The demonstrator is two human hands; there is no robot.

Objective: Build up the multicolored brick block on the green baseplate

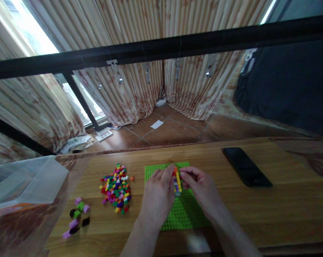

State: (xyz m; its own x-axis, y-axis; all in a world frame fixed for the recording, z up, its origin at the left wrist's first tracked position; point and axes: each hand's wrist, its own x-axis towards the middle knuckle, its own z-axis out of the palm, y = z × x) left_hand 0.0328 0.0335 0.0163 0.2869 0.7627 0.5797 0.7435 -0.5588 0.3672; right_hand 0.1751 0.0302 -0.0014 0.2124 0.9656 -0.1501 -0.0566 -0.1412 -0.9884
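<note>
A small multicoloured toy brick build, with yellow, orange, blue and purple parts, stands over the green studded baseplate. My left hand is closed around its left side, fingers curled at its upper end. Close to the right side of the build is my right hand, its thumb and index finger pinched together. Whatever sits between those fingertips is too small to make out. Both hands hide much of the baseplate's middle and part of the build.
Left of the baseplate lies a heap of small coloured bricks. Larger pink, green and black blocks are scattered farther left, near a clear plastic bin. A black phone rests at the right of the wooden table. A dark rail crosses beyond.
</note>
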